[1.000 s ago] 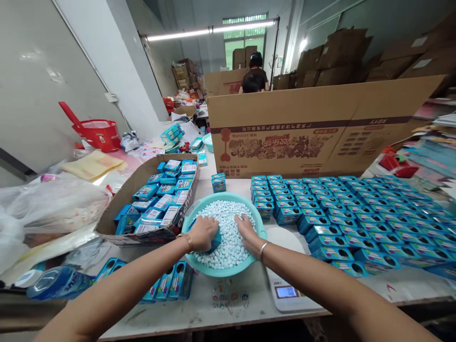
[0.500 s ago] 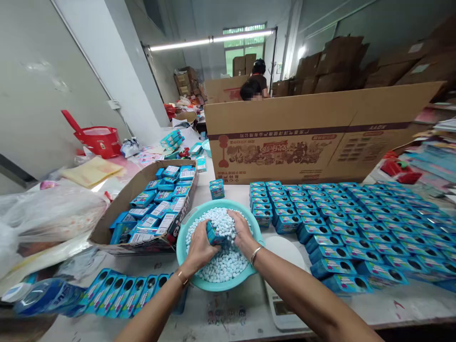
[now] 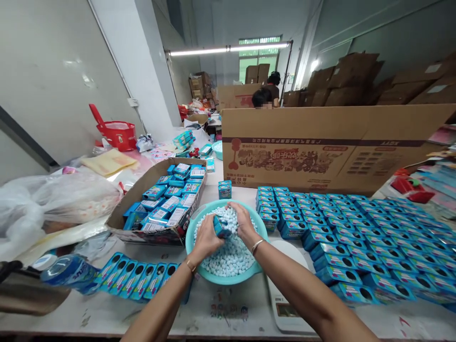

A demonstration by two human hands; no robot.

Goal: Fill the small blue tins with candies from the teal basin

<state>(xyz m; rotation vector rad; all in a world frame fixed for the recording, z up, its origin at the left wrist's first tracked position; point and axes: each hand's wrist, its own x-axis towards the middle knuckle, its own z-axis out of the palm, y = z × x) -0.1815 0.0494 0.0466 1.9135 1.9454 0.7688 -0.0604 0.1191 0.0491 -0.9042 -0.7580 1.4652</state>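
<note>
My left hand (image 3: 209,237) grips a small blue box (image 3: 221,227), tilted over a turquoise basin (image 3: 228,279). Pale blue-white candy pellets (image 3: 228,259) fill much of the basin. Beside the box's opening, my right hand (image 3: 244,221) curls round a handful of pellets, its fingers partly hidden by them. Under my right forearm lies a white scale (image 3: 290,254), partly covered. A single blue box (image 3: 224,189) stands just beyond the basin.
Rows of blue boxes with round dark openings (image 3: 342,237) cover the right side. A carton tray of blue boxes (image 3: 117,209) stands left, with a row of boxes (image 3: 133,279) and a blue bottle (image 3: 67,273) nearer. A large cardboard panel (image 3: 285,128) stands behind; two people (image 3: 274,90) are beyond.
The view has shifted, so the scene sits further right. My left hand has turned the box to a steeper tilt, and my right hand stays close by it with pellets.
</note>
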